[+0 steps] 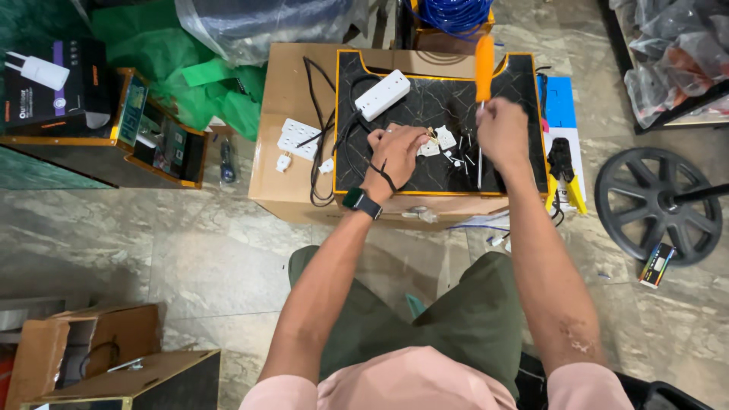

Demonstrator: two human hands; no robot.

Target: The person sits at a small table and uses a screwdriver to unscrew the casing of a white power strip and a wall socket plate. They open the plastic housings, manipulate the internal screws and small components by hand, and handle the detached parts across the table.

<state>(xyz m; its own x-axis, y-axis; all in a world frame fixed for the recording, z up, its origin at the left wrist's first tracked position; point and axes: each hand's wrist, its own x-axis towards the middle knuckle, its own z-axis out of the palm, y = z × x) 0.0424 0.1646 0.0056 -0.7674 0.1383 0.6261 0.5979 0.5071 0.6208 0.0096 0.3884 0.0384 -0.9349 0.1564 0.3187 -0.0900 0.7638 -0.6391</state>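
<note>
Just above the frame's centre, the left hand (396,148) pinches a small white plug part (430,144) on the black tray (516,114). Just right of it, the right hand (501,129) grips an orange-handled screwdriver (484,70), its long axis vertical in the frame.

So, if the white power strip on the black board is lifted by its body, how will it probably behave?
The white power strip looks like a rigid plastic block, so it should stay stiff. Its black cable trails in loose curves, so it would probably hang floppy and drag. The flat box shape seems unlikely to roll.
</note>
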